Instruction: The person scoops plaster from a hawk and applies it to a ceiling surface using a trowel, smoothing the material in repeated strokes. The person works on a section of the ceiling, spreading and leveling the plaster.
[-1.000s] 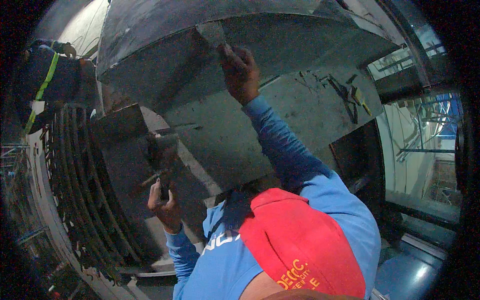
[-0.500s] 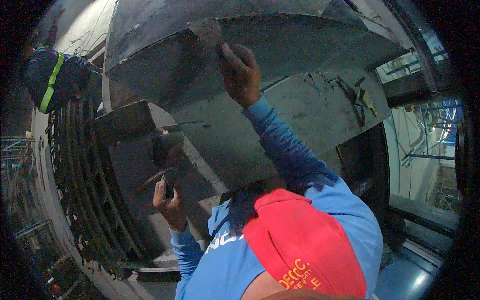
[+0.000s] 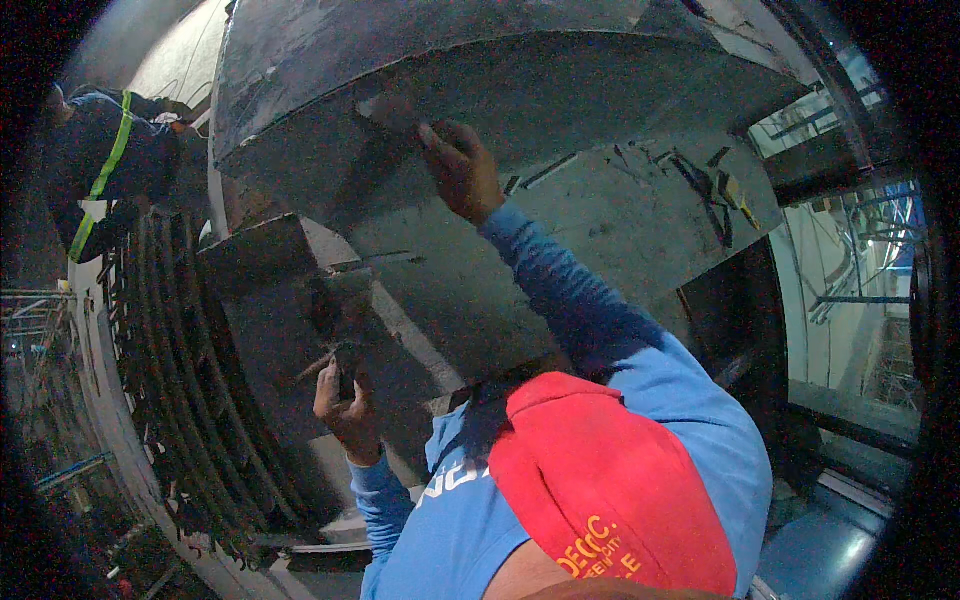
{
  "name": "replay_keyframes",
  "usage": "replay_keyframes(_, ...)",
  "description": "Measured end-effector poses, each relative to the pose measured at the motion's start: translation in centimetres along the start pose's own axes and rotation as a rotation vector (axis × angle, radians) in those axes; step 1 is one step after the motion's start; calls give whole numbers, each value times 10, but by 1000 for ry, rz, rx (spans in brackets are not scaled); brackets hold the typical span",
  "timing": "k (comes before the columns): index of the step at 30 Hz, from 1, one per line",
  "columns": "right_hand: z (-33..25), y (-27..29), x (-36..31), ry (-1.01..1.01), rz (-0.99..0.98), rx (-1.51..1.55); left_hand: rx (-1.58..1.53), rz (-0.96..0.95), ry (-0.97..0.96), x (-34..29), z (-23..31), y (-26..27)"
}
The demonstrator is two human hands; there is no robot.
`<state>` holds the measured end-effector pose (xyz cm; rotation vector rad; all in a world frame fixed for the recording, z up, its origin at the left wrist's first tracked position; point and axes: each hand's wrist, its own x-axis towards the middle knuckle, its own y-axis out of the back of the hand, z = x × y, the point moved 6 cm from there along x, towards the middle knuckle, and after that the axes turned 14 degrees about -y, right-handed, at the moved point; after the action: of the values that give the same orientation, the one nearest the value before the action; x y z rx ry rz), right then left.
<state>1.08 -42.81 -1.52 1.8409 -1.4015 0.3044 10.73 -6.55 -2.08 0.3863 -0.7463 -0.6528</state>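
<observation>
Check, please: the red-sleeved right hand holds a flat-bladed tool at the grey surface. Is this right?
In the head view, the sleeve is blue, not red; the right hand does hold a flat-bladed tool at the grey surface.

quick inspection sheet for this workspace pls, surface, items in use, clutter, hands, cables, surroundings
surface: grey ledge, marked and dim; grey panel beyond it
items in use: flat scraper blade at the panel, contact unclear; dark handle, its tool hard to make out
clutter: dark strips and a yellowish piece on the ledge's right
hands: right hand grips the blade; left hand grips the handle
cables: cannot tell, too dim
surroundings: co-worker with reflective stripe, upper left
</observation>
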Motion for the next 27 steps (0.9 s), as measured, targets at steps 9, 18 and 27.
replay_keyframes(9,-68,115,71,377,-81,-83,22,-20,-69,17,4,1)
replay_keyframes(18,-116,59,229,929,-760,-502,-69,25,0,25,-14,-6)
replay_keyframes(27,-72,79,305,961,-1258,-701,-160,225,-50,51,23,-12)
